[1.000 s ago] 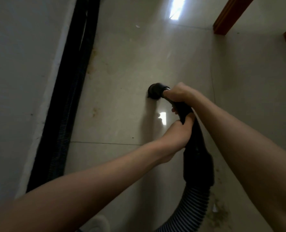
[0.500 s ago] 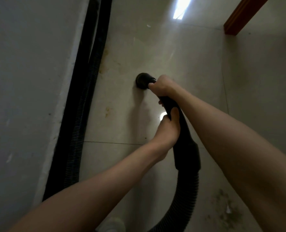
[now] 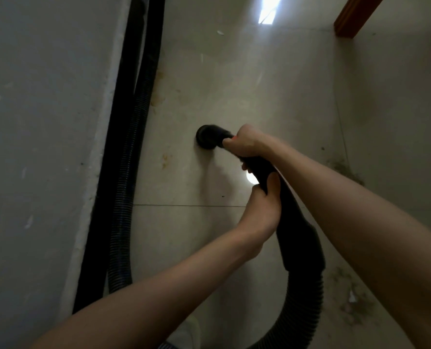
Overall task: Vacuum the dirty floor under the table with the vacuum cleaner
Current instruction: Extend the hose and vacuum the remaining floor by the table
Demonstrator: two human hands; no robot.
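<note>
Both hands grip the black vacuum tube [image 3: 267,172]: right hand [image 3: 244,143] up near the round nozzle [image 3: 208,140], left hand [image 3: 262,210] lower down w/ thumb on top. Nozzle sits on the tile floor [image 3: 234,84], about where it was 0.5 s ago. The dirt patch [image 3: 353,306] & wooden table leg [image 3: 353,18] show more now.

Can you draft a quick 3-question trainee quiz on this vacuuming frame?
1. True or false: both hands grip the black vacuum wand.
2. Which hand is nearer the round nozzle? A) left hand B) right hand
3. Fill in: the corrugated hose runs along the ____ at the frame's left.

Key: 1 true; 2 B; 3 wall.
</note>
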